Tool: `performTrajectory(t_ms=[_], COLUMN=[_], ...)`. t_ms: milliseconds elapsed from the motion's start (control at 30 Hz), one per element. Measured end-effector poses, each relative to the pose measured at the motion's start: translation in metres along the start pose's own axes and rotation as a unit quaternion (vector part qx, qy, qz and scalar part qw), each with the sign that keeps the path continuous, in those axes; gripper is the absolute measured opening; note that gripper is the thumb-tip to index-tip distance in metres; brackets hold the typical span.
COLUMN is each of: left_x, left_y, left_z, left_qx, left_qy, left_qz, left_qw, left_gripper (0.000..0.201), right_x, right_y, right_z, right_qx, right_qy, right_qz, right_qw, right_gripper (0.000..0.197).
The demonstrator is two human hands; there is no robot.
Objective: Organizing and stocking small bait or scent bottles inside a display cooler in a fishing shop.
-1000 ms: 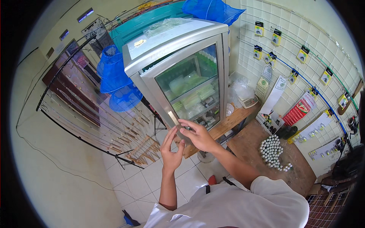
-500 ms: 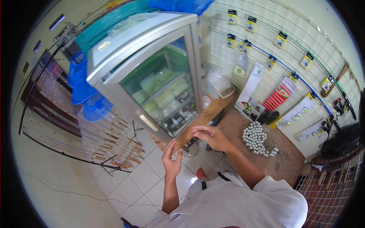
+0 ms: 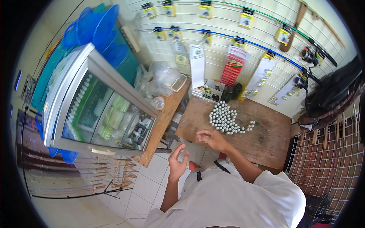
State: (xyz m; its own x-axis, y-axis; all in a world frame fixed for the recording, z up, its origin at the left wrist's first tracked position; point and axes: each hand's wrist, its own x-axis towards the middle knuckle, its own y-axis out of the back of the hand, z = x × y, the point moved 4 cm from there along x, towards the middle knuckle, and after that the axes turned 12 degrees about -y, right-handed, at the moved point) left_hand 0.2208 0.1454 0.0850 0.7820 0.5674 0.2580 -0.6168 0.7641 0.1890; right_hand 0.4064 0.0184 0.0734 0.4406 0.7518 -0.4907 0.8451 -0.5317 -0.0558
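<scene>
My left hand (image 3: pixel 177 162) is raised in front of my body with its fingers apart and nothing in it. To its right, my right hand (image 3: pixel 213 140) hovers by the near left edge of the wooden tabletop (image 3: pixel 262 146), fingers loosely bent and spread, also holding nothing. Beyond my right hand, many small round-topped silvery-white pieces (image 3: pixel 222 118) stand packed in a curved cluster on that tabletop. Their exact kind is too small to tell. Neither hand touches them.
A glass-doored cabinet (image 3: pixel 88 149) stands at left on a wooden counter (image 3: pixel 170 108), beside a clear plastic cup (image 3: pixel 158 103). Behind the cluster sits a white box (image 3: pixel 207 95) of small items. Fishing rods (image 3: pixel 243 37) and small packets hang on the wall grid. A black bag (image 3: pixel 330 89) hangs right.
The view has swung right, so the cabinet sits farther left and the tabletop more central. My right hand now appears near the tabletop's edge instead of the cabinet. Both hands stay empty.
</scene>
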Motion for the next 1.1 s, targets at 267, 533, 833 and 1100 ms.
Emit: performTrajectory(t_ms=[267,533,833,1100], left_x=[0.062,0.095,0.105,0.102], left_y=[-0.099,-0.215,-0.326,-0.384], left_z=[0.030,0.030,-0.063,-0.131], left_qx=[0.026,0.001,0.052,0.141], left_qy=[-0.018,-0.073,-0.059,-0.105], left_qz=[-0.093,-0.213,-0.290,-0.437], left_qw=[0.995,0.974,0.954,0.882], left_gripper=[0.041,0.038,0.036,0.033], right_x=[-0.035,-0.084,-0.125,-0.120], right_y=[0.080,0.157,0.240,0.271], right_z=[0.065,0.091,0.091,0.068], right_qx=[0.057,0.111,0.113,0.019], right_qy=[0.016,0.007,-0.016,-0.012], right_qz=[0.038,0.133,0.259,0.301], right_qw=[0.997,0.985,0.959,0.953], right_gripper=[0.034,0.030,0.031,0.030])
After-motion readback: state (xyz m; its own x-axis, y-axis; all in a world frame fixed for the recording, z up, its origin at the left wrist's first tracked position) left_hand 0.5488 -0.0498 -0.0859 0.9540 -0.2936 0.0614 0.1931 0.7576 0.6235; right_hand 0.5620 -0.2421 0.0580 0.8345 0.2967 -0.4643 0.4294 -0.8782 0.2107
